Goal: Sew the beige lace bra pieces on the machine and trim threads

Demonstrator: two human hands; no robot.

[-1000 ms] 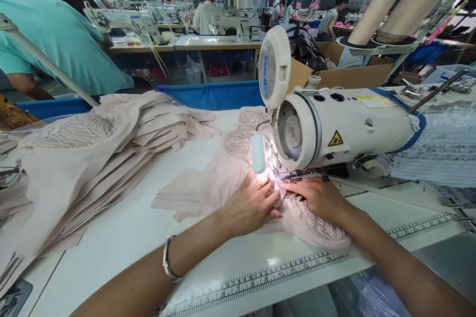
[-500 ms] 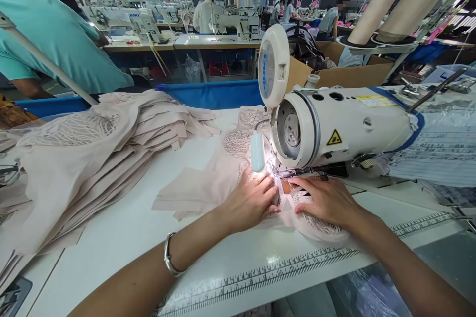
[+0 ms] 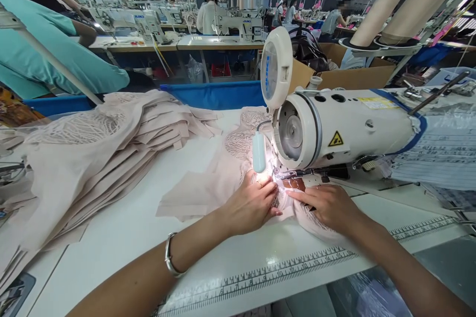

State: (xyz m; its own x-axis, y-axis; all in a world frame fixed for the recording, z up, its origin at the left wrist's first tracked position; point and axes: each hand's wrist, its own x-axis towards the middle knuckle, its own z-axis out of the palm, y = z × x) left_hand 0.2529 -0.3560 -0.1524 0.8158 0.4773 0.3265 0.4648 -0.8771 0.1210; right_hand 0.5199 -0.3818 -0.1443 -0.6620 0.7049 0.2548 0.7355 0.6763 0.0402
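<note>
Pale pink lace fabric [image 3: 238, 144] lies under the head of a white sewing machine [image 3: 345, 121], lit by a small lamp [image 3: 259, 152]. My left hand [image 3: 253, 203] is closed on the fabric just left of the needle area, its fingers bent and pressed together. To the right, my right hand [image 3: 332, 208] rests on a lace part of the same piece. Its index finger reaches toward the needle area while the other fingers curl in. A small dark thing shows under that hand, too hidden to name. The needle itself cannot be made out.
A stack of pale pink lace pieces [image 3: 122, 158] covers the table's left side. A printed ruler [image 3: 275, 273] runs along the front edge. Thread cones [image 3: 375, 17] stand at upper right, and a blue cloth bin [image 3: 219, 95] is behind the table. A person in turquoise [image 3: 59, 54] bends at left.
My right hand has shifted its hold: the index finger now stretches out over the fabric and the thumb is tucked in. The left hand stays nearly in place. The person in turquoise has moved an arm.
</note>
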